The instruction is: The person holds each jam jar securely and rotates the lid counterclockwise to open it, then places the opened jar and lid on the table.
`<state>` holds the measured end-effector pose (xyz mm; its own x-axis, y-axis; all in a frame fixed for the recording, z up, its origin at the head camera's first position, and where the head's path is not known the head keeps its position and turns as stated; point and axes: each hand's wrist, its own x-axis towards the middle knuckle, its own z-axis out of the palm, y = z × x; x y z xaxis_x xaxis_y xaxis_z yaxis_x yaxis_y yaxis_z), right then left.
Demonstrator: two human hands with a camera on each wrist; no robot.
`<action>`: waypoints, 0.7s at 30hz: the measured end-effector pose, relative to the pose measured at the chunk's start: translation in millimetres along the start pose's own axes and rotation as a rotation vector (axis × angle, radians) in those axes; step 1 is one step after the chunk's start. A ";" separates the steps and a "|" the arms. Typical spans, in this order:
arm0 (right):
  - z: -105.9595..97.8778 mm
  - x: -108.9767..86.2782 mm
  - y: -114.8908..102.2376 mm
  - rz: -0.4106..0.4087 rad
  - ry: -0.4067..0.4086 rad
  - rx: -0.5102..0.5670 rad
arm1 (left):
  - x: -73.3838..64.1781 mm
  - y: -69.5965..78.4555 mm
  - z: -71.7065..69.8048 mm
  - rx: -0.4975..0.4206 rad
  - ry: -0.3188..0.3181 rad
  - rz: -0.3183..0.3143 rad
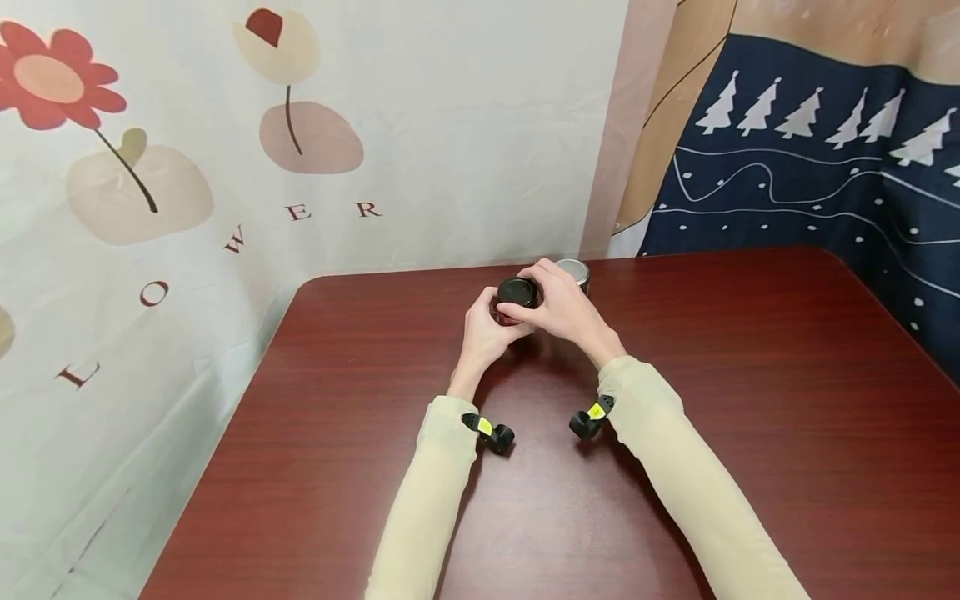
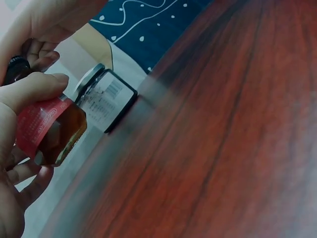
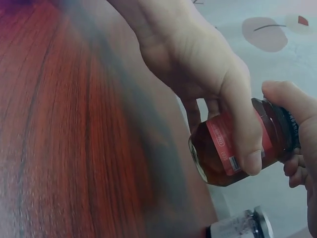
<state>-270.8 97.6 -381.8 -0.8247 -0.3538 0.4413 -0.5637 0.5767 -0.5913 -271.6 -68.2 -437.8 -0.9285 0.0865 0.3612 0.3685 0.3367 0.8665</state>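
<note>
1 red-labelled jar hung above the table near its far edge, my left hand curled round its body, my right hand pinching the dark lid, 1 silver-lidded jar standing nearby. I judged the held jar glass: rigid, rather heavy, slick on its faceted sides, breakable, so best taken firmly round the body.

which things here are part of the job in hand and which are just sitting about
In use:
jar, gripped by the left hand
its lid, gripped by the right hand

Apparently just there:
other jar, untouched on the table
tree cloth
flower cloth
</note>
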 end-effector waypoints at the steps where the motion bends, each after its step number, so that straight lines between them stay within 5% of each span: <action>1: -1.6 -1.5 -0.9 -0.001 -0.003 -0.004 | -0.7 0.5 0.3 -0.009 -0.012 -0.001; 21: -14.8 -21.4 -12.0 -0.084 0.061 -0.002 | -17.2 21.0 1.1 -0.030 -0.044 0.062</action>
<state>-245.7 109.1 -374.2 -0.7699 -0.3560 0.5296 -0.6310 0.5485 -0.5486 -247.9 -61.6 -426.1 -0.9047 0.1479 0.3995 0.4260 0.3016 0.8530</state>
